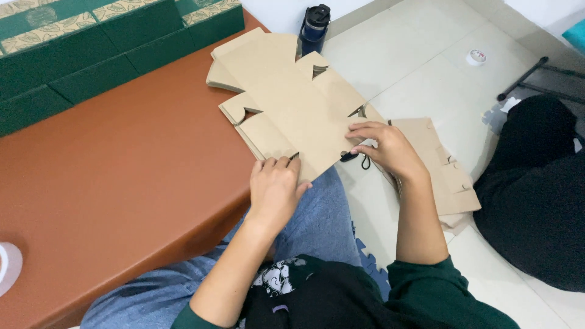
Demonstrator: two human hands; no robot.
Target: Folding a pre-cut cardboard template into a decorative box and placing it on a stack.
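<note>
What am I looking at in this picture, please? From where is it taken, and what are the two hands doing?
There is no machine here. A camera worn on a person's head looks down at their own bare hands. The left hand and the right hand both rest on the near edge of a flat, unfolded brown cardboard box blank. It lies on a stack of similar blanks at the corner of a reddish-brown table. Dark green boxes stand at the table's far side. More blanks lie on the pale tiled floor, near a dark blue bottle.

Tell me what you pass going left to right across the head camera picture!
Green boxes → brown table → left hand → right hand → roll of tape on the floor → black bag.
</note>
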